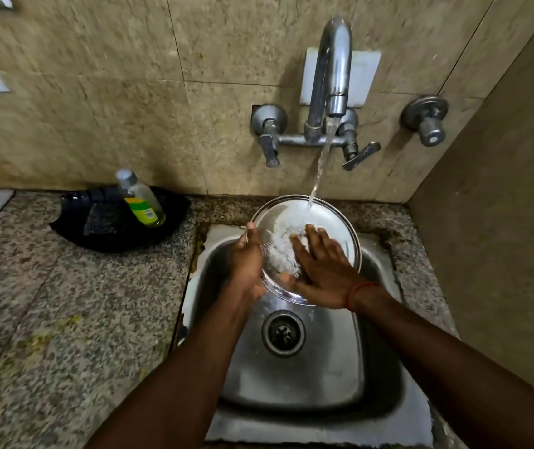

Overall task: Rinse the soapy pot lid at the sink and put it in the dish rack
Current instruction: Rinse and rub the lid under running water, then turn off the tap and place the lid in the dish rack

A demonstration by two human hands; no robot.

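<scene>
A round steel pot lid (pixel 333 218) is held tilted over the steel sink (pixel 379 367), with its inner face toward me. Water runs from the tap (pixel 335 69) onto the lid's upper middle and splashes white over it. My left hand (pixel 246 260) grips the lid's left rim, thumb on the edge. My right hand (pixel 320 267) lies flat on the lid's inner face with fingers spread, under the splash. No dish rack is in view.
A black tray (pixel 97 225) holding a dish-soap bottle (pixel 142 202) sits on the speckled granite counter (pixel 48 303) left of the sink. Tap handles (pixel 359 155) stick out of the tiled wall. A side wall (pixel 502 254) stands close on the right. The drain (pixel 283 333) is below the lid.
</scene>
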